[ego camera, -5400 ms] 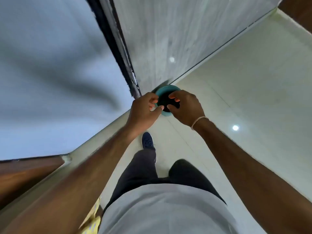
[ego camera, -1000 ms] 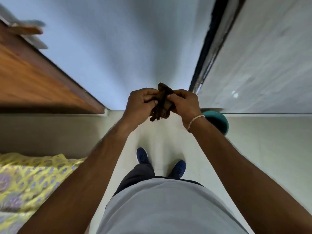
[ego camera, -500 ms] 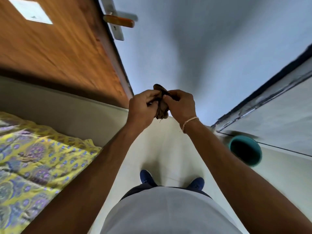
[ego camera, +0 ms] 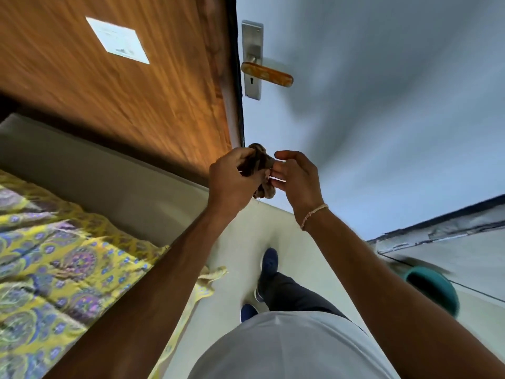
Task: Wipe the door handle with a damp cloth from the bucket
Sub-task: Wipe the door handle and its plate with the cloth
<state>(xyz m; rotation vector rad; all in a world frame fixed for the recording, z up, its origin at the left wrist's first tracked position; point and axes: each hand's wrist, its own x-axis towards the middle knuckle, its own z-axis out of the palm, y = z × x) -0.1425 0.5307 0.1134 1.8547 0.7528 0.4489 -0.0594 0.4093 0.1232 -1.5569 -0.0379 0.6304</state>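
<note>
A dark brown bunched cloth (ego camera: 259,166) is gripped in my left hand (ego camera: 232,181) at chest height. My right hand (ego camera: 295,179) sits just right of it, fingers loosened and spread, fingertips touching the cloth's edge. Up and ahead is the orange-brown lever door handle (ego camera: 269,74) on a steel plate (ego camera: 252,58), fixed to a pale blue-grey door (ego camera: 382,105). Both hands are well below the handle and apart from it. The teal bucket (ego camera: 434,288) stands on the floor at the far right, behind my right forearm.
A brown wooden panel (ego camera: 123,86) with a white sticker (ego camera: 117,41) fills the upper left. A yellow patterned bedspread (ego camera: 54,269) lies at the left. My blue shoes (ego camera: 269,262) stand on pale floor tiles (ego camera: 240,242). A dark-edged wall (ego camera: 451,231) runs at the right.
I have turned from the bucket toward the door, so the handle is now in full view. My right hand has loosened its grip on the cloth; my left hand still holds it.
</note>
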